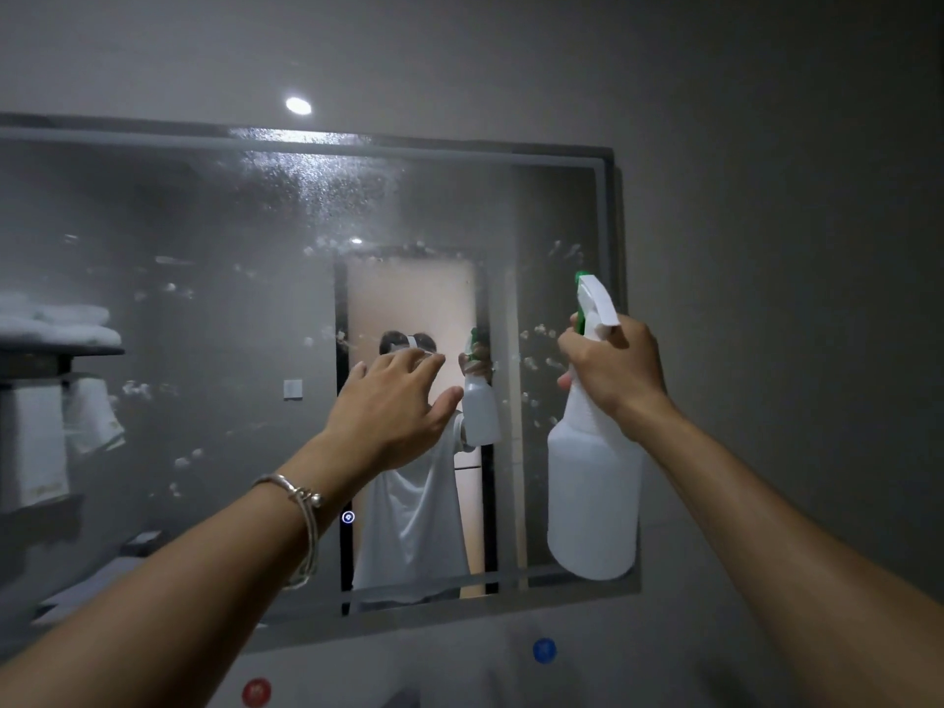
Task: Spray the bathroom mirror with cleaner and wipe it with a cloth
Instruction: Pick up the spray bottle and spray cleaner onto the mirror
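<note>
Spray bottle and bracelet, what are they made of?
The spray bottle looks like plastic: milky white, matte and slightly see-through. The bracelet looks like silvery metal, since it glints in the light, though I can't be sure.

Grey wall (766,171), dim room, round light (298,105)

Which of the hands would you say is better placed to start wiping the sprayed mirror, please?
Probably the left hand: it is open and empty, raised before the mirror, while the right hand grips the spray bottle.
</note>
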A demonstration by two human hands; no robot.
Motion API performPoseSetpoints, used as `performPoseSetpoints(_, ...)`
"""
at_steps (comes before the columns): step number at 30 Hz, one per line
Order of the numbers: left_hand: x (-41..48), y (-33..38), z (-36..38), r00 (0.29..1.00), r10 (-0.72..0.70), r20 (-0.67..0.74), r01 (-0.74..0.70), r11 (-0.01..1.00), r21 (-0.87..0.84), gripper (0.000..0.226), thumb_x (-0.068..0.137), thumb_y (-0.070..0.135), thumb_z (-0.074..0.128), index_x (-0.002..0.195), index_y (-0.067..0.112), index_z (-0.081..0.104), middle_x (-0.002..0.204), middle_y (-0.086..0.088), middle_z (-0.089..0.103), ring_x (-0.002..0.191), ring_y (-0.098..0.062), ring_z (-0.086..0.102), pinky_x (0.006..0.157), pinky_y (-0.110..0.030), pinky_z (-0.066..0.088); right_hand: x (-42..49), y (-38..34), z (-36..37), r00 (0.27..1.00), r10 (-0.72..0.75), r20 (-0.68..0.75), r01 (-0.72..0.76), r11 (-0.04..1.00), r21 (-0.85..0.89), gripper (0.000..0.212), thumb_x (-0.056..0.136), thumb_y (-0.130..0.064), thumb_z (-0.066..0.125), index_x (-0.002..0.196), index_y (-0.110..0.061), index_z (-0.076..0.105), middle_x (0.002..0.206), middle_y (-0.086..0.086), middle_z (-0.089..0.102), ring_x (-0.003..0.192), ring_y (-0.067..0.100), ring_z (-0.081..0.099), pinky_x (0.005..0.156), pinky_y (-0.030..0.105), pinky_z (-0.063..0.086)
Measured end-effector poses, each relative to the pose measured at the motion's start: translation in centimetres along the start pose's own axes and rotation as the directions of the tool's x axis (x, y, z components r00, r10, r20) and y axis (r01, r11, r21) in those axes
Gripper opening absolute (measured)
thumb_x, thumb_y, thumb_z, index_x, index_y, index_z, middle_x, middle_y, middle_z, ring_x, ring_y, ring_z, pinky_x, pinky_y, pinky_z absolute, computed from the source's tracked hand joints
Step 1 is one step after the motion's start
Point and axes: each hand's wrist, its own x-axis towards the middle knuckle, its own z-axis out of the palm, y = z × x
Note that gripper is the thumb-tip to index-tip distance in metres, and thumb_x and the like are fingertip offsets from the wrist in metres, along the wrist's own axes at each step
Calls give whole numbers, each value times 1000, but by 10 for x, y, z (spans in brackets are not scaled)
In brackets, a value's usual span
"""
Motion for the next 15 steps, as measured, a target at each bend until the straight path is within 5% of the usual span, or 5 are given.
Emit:
performPoseSetpoints(9, 8, 25, 11, 998, 61, -1, -61, 996, -62, 57, 95, 56, 27, 144, 27, 32, 148, -3, 37, 134, -23, 35, 109, -44, 30, 11, -3, -32, 997, 23, -78, -24, 1000, -10, 9, 80, -15, 60, 74, -20, 54, 72, 0, 62, 44, 7, 62, 54, 23, 50)
performPoseSetpoints(15, 11, 32, 14, 996, 88, -4, -88, 992, -86, 64, 89, 61, 18, 143, 28, 32, 147, -1, 39, 133, -23, 37, 108, -47, 32, 6, 9, -42, 997, 26, -76, -33, 995, -92, 10, 80, -14, 59, 88, -9, 64, 78, 10, 68, 61, 18, 68, 55, 24, 50)
